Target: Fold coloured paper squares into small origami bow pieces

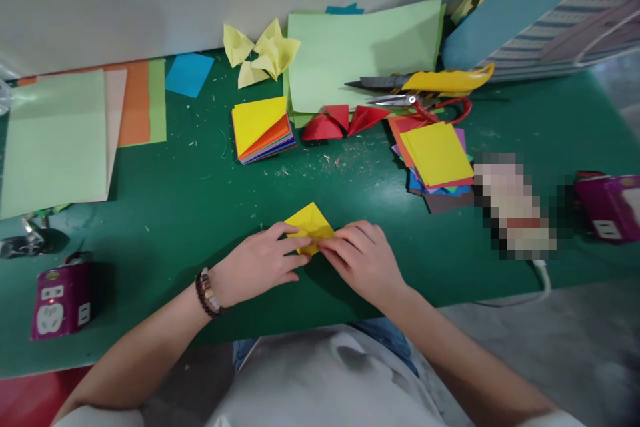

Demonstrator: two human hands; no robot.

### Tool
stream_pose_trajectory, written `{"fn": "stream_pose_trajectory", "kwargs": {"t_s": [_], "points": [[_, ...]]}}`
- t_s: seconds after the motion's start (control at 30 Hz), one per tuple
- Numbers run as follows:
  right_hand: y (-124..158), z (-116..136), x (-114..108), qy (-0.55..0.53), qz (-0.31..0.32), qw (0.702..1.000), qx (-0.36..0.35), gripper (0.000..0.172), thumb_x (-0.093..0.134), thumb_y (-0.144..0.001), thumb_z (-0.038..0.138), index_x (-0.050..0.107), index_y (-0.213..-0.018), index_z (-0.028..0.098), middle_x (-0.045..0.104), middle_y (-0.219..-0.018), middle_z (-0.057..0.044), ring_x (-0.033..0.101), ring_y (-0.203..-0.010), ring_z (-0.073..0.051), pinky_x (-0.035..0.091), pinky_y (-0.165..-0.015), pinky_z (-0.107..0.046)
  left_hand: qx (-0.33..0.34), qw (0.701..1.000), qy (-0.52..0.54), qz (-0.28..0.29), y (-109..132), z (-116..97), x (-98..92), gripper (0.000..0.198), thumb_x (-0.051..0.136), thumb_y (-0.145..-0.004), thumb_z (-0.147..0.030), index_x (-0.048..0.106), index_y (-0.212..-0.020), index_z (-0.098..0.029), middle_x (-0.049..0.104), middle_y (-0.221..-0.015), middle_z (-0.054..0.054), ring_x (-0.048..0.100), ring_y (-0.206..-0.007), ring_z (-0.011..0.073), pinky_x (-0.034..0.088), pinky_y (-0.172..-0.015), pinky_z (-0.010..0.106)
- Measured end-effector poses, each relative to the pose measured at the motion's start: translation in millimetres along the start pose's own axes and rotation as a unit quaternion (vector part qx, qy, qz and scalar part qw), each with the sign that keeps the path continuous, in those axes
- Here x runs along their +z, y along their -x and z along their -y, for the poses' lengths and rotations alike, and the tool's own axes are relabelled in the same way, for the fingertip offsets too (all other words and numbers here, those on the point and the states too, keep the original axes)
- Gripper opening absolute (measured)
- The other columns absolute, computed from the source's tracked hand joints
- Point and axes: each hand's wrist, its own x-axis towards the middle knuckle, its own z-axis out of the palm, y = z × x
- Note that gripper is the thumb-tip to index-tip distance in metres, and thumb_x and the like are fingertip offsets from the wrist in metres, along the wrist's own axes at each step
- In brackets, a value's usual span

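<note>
A small yellow sheet of origami paper (pixel 312 219), folded with crease lines, lies on the green table in front of me. My left hand (pixel 263 257) comes from the left, its fingers stretched and apart, with fingertips resting on the paper's left and lower part. From the right, my right hand (pixel 367 257) pinches the paper's right corner between thumb and fingers. The paper's lower edge is partly hidden by the fingers.
Behind the paper stand a stack of coloured squares (pixel 260 127), red folded pieces (pixel 323 125) and pale yellow folded shapes (pixel 275 50). Scissors (pixel 413 100) and a yellow-handled cutter (pixel 440 80) lie by more squares (pixel 437 153). Purple power sockets (pixel 63 300) sit left; a blurred object (pixel 517 207) lies right.
</note>
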Motion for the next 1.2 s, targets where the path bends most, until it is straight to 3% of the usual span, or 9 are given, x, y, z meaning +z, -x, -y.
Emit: {"fn": "stream_pose_trajectory", "kwargs": {"t_s": [0.13,0.27,0.37,0.57,0.77,0.87,1.0,1.13,1.2], "points": [[1.8,6.6,1.8,0.011,-0.003,1.000,-0.007,0.017,0.053,-0.091,0.019,0.064,-0.078,0.021,0.062,-0.072,-0.003,0.049,-0.075,-0.018,0.034,-0.065,-0.033,0.005,1.000,0.006,-0.010,-0.3,-1.0,-0.8,0.033,0.062,-0.089,-0.032,0.056,-0.118,-0.019,0.059,-0.129,0.005,0.050,-0.122,0.0199,0.035,-0.108,0.036],[2.5,11.4,3.9,0.014,-0.005,1.000,-0.010,0.020,0.053,-0.091,0.016,0.060,-0.072,0.020,0.060,-0.069,-0.004,0.047,-0.073,-0.019,0.033,-0.063,-0.033,-0.061,0.998,0.027,-0.007,-0.2,-3.8,-2.5,0.051,0.067,-0.084,-0.038,0.046,-0.125,-0.016,0.061,-0.121,0.009,0.052,-0.119,0.0223,0.047,-0.094,0.032],[3.0,15.4,4.6,0.002,0.004,1.000,-0.016,0.018,0.053,-0.090,0.015,0.060,-0.074,0.020,0.060,-0.069,-0.003,0.047,-0.072,-0.018,0.033,-0.063,-0.032,-0.080,0.996,0.034,-0.005,0.3,-5.5,-2.5,0.059,0.072,-0.080,-0.038,0.044,-0.125,-0.013,0.061,-0.119,0.012,0.052,-0.119,0.0231,0.049,-0.091,0.031],[4.0,24.4,8.5,-0.010,0.013,1.000,-0.010,0.020,0.052,-0.090,0.015,0.060,-0.072,0.020,0.060,-0.068,-0.003,0.046,-0.071,-0.018,0.033,-0.064,-0.032,-0.085,0.996,0.041,-0.005,0.4,-5.8,-1.4,0.057,0.070,-0.081,-0.035,0.043,-0.127,-0.015,0.060,-0.120,0.011,0.051,-0.121,0.0229,0.048,-0.093,0.031],[5.3,32.5,14.4,-0.040,0.008,0.999,-0.009,0.018,0.053,-0.090,0.018,0.062,-0.074,0.021,0.062,-0.071,-0.003,0.050,-0.073,-0.018,0.035,-0.064,-0.033,-0.079,0.996,0.051,-0.003,-0.3,-5.2,-3.4,0.057,0.072,-0.081,-0.032,0.043,-0.127,-0.016,0.059,-0.123,0.009,0.051,-0.121,0.0234,0.047,-0.095,0.033],[6.4,27.1,12.5,-0.089,-0.002,0.995,0.034,0.016,0.055,-0.090,0.020,0.063,-0.075,0.022,0.063,-0.072,-0.002,0.052,-0.073,-0.018,0.038,-0.066,-0.032,-0.080,0.996,0.047,-0.007,0.0,-5.2,-3.5,0.065,0.076,-0.076,-0.034,0.043,-0.128,-0.013,0.059,-0.123,0.010,0.051,-0.120,0.0238,0.048,-0.095,0.033],[7.1,21.3,9.7,-0.036,-0.026,0.998,0.052,0.017,0.057,-0.088,0.017,0.061,-0.072,0.021,0.061,-0.066,-0.003,0.050,-0.070,-0.019,0.037,-0.065,-0.033,-0.073,0.996,0.045,-0.007,0.8,-4.6,-2.1,0.068,0.077,-0.074,-0.034,0.043,-0.129,-0.012,0.060,-0.123,0.009,0.050,-0.120,0.0237,0.048,-0.094,0.032],[7.8,26.0,9.0,-0.045,-0.002,0.999,0.026,0.018,0.056,-0.088,0.017,0.060,-0.071,0.021,0.062,-0.068,-0.002,0.050,-0.070,-0.018,0.037,-0.064,-0.032,-0.037,0.999,0.034,-0.013,1.1,-2.1,-0.5,0.057,0.071,-0.081,-0.034,0.047,-0.128,-0.014,0.059,-0.128,0.006,0.049,-0.121,0.0233,0.042,-0.103,0.034],[9.0,24.2,6.9,-0.072,-0.019,0.996,0.041,0.016,0.058,-0.087,0.018,0.060,-0.072,0.022,0.062,-0.067,-0.001,0.052,-0.070,-0.017,0.039,-0.065,-0.031,-0.011,0.999,0.031,-0.018,1.5,-0.4,0.4,0.049,0.067,-0.085,-0.034,0.049,-0.127,-0.017,0.058,-0.131,0.004,0.048,-0.122,0.0218,0.037,-0.108,0.035]]}}
